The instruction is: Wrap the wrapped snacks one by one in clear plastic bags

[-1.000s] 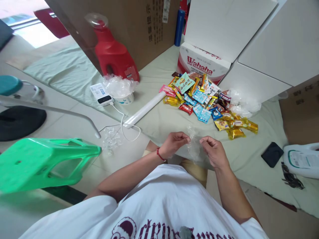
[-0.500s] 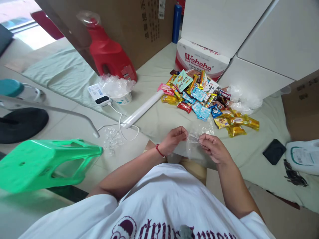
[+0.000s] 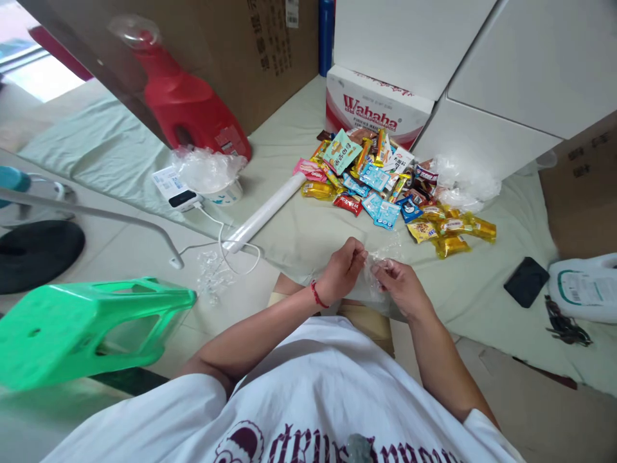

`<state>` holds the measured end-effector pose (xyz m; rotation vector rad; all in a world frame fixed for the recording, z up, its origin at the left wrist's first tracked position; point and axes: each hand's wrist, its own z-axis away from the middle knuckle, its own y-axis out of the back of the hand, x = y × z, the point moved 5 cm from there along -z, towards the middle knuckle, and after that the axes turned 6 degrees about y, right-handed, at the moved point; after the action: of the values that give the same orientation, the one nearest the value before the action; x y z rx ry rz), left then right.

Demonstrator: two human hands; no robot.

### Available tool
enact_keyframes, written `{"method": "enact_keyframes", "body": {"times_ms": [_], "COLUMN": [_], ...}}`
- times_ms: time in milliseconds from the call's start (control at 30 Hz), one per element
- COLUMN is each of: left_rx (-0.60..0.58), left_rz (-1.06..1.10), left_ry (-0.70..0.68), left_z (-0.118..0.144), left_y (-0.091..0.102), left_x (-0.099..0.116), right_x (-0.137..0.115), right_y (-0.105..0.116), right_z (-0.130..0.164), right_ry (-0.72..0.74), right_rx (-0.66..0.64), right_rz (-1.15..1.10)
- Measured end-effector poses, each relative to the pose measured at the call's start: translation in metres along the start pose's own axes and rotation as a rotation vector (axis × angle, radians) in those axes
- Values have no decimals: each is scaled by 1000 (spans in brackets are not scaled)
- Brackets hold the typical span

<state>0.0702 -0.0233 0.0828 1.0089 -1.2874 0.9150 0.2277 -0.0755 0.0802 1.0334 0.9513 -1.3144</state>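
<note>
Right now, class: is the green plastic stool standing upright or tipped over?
Tipped over. The green plastic stool lies on its side on the floor, its seat facing left and legs pointing right.

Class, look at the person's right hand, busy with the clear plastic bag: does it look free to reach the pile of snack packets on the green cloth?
Probably yes. The right hand pinches the clear plastic bag together with the left hand, so it must let go first. Only bare green cloth lies between it and the snack packets.
</note>
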Motion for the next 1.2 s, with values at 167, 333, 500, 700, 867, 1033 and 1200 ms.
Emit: {"method": "enact_keyframes", "body": {"times_ms": [167, 333, 500, 700, 867, 1033, 1200], "left_rx": [18, -115, -111, -118, 41, 65, -73], "left_rz": [189, 312, 591, 636, 581, 562, 531], "left_ry": [266, 423, 566, 514, 473, 422, 398], "left_z": [7, 22, 21, 10, 3, 4, -1], "left_y": [4, 4, 22, 24, 23, 5, 4], "left_x": [-9, -23, -24, -1, -6, -7, -2], "right_x": [2, -1, -19, -38, -17, 33, 33], "right_y": [-3, -3, 28, 71, 86, 43, 6], "right_z": [-8, -9, -4, -30, -20, 3, -15], "right_ry": [78, 127, -49, -1, 179, -54, -122], "right_rx": [140, 86, -115, -13, 454, 471, 203], "right_rz": [-51, 33, -85, -75, -183, -303, -242]}}
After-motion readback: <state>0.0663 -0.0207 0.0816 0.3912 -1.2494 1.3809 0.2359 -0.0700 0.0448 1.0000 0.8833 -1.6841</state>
